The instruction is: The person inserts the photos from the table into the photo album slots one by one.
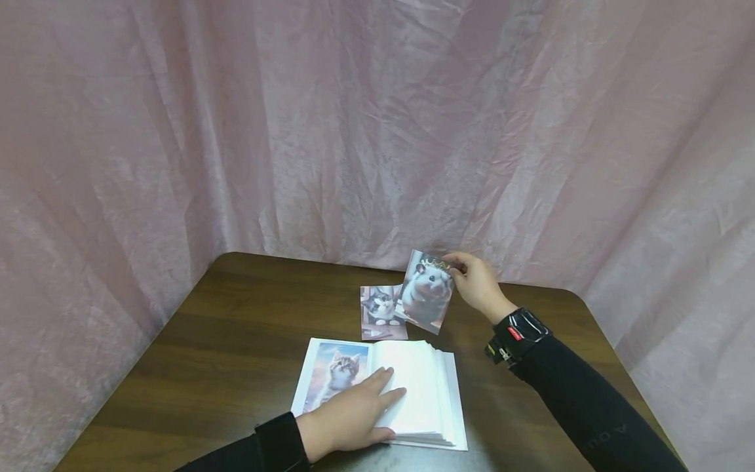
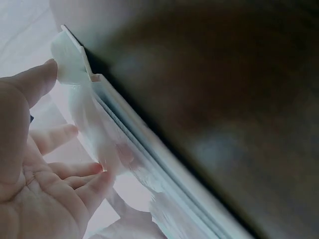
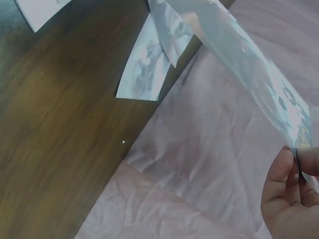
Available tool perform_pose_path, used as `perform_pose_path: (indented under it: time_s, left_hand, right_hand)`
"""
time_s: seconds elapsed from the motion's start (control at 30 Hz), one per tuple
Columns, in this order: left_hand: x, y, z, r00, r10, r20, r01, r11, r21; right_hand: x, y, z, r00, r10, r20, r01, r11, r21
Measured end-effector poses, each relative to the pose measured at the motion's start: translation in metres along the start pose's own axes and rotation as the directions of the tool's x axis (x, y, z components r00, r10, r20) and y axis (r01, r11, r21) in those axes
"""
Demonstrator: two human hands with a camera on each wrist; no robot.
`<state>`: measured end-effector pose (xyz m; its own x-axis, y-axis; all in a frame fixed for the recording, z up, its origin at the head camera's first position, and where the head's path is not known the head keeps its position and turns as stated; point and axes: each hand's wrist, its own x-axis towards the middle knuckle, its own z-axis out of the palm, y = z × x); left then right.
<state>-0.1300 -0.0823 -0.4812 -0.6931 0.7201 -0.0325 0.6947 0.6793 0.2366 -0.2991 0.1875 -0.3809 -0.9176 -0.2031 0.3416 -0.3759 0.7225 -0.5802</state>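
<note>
An open photo album (image 1: 413,393) with white pages lies near the front of the table. A kitten picture (image 1: 345,370) shows on its left page, partly covered by my left hand (image 1: 354,413). That hand rests across the middle of the album with its fingers spread; the left wrist view shows its palm side and the album's edge (image 2: 144,144). Behind the album, my right hand (image 1: 478,282) pinches the upper right edge of a picture card of a crowned hamster (image 1: 426,292), raised and tilted. The cat picture card (image 1: 380,314) lies beside it, its right side partly covered.
The brown wooden table (image 1: 236,367) extends to both sides of the album. Pink curtains (image 1: 354,131) hang along its far edge. In the right wrist view, another glossy card (image 3: 172,32) overlaps the card on the table (image 3: 142,64).
</note>
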Motion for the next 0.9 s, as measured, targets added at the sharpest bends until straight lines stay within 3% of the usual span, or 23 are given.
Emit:
perform_pose_path:
  time_s: [0.3, 0.63, 0.77, 0.9]
  left_hand:
    - [-0.003, 0.0, -0.001, 1.0, 0.012, -0.013, -0.011, 0.999, 0.047]
    - [-0.005, 0.002, -0.001, 1.0, 0.004, -0.03, -0.002, 0.997, 0.079]
    - [-0.006, 0.002, 0.0, 0.999, 0.009, -0.044, -0.005, 0.996, 0.086]
    - [-0.006, 0.002, 0.001, 0.998, 0.018, -0.061, -0.012, 0.995, 0.097]
  right_hand:
    - [0.001, -0.003, 0.012, 1.0, -0.008, -0.013, 0.009, 0.998, 0.067]
    - [0.002, 0.002, 0.035, 0.998, 0.045, -0.052, -0.034, 0.981, 0.189]
    - [0.001, 0.004, 0.046, 0.989, 0.124, -0.08, -0.1, 0.962, 0.253]
    - [0.001, 0.009, 0.059, 0.971, 0.232, -0.067, -0.197, 0.923, 0.331]
